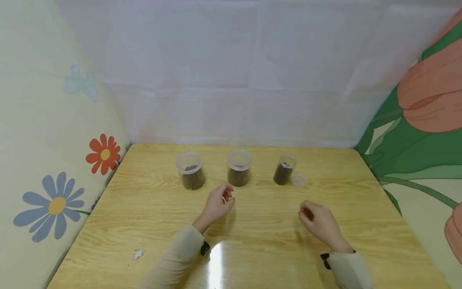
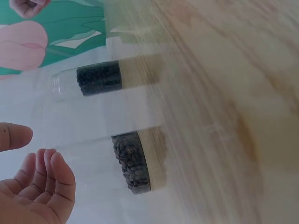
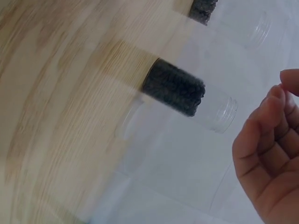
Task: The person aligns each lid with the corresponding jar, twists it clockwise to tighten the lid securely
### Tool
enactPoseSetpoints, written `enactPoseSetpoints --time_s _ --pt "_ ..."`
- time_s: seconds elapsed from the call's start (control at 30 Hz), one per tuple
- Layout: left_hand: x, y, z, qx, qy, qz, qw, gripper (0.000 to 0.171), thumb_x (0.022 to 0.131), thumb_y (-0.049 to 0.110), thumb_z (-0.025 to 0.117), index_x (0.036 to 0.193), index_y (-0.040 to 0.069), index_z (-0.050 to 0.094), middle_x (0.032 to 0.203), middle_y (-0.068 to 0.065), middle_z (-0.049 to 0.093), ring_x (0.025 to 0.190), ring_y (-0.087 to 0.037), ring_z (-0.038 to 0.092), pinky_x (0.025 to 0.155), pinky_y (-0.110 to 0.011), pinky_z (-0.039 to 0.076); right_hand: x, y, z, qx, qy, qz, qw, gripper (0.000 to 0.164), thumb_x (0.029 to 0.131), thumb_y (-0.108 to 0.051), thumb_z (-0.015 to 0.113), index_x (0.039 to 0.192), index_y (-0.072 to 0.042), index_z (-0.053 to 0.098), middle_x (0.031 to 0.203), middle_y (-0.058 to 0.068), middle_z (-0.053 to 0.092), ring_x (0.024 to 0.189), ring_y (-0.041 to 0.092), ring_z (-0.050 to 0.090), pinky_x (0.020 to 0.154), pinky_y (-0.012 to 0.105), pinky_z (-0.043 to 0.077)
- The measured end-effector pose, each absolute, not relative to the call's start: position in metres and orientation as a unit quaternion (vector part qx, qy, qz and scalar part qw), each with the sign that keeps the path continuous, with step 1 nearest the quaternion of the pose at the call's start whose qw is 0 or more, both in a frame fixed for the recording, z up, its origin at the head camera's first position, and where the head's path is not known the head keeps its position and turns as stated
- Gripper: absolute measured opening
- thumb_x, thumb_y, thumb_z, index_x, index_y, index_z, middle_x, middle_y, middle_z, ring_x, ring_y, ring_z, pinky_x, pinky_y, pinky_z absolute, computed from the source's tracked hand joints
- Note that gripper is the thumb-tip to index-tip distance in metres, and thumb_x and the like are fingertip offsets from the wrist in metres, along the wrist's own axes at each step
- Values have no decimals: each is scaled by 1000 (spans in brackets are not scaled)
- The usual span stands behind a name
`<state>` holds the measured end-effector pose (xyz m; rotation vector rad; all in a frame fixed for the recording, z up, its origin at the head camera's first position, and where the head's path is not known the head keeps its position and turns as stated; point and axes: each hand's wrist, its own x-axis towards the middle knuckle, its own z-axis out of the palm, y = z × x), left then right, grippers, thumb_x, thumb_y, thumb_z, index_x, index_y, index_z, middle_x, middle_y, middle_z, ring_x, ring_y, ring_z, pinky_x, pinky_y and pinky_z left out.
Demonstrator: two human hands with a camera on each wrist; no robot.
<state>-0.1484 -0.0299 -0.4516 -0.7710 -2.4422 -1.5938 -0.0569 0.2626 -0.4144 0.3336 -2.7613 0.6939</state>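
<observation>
My left hand [image 1: 218, 202] hovers over the table just in front of the middle wide clear jar [image 1: 239, 176], fingers loosely curled, thumb apart, nothing in it. Dark beans fill the lower part of that jar, as the left wrist view shows of the beans [image 2: 132, 163]. A similar wide jar [image 1: 193, 178] with dark contents stands to its left. My right hand [image 1: 321, 224] is in front and to the right of a narrow clear jar [image 1: 282, 173] of dark grains [image 3: 173, 87]. Its fingers are loosely bent, thumb near the index fingertip, with nothing visible between them. All three jars are uncapped.
A clear round lid [image 1: 298, 180] lies beside the narrow jar on the wood-patterned table [image 1: 263, 241]. Behind the table hangs a white sheet [image 1: 231, 80]. Flower-printed cloths stand at both sides, and a small white worn patch [image 1: 138, 254] marks the front left.
</observation>
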Motion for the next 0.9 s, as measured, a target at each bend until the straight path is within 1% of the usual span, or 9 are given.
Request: enactPoseSetpoints --time_s 0.2,0.3,0.53,0.7,0.9 --pt "-148 -29 -455 -273 -803 -526 66 21 70 -7 59 90 -6 54 71 -6 53 60 -15 51 46 -18 41 -55 268 -413 79 -964 227 117 13 76 1 63 73 -10 56 61 -8 50 54 4 42 48 21 39" --pt "-148 -29 -456 -278 -800 -528 62 20 70 -7 58 90 -5 54 71 -7 53 60 -16 52 46 -19 42 -54 270 -413 80 -962 230 126 15 76 3 64 73 -10 56 61 -8 50 54 3 42 48 21 39" --pt "-147 -26 -456 -280 -796 -533 53 20 71 -8 58 90 -5 55 72 -7 54 61 -16 52 47 -15 40 -49 275 -413 88 -956 239 146 14 77 2 64 73 -10 56 60 -9 48 53 1 39 46 21 36" --pt "-145 -23 -456 -288 -795 -533 40 19 74 -6 59 93 -5 56 74 -6 54 63 -15 52 48 -18 42 -47 277 -416 87 -954 243 153 18 76 4 65 72 -11 56 59 -10 46 51 0 37 45 20 35" --pt "-145 -16 -456 -297 -792 -532 25 20 75 -5 59 95 -5 56 76 -6 55 65 -14 52 49 -20 43 -46 278 -420 84 -952 247 163 19 76 4 64 70 -11 55 59 -11 46 51 -1 38 45 20 36"
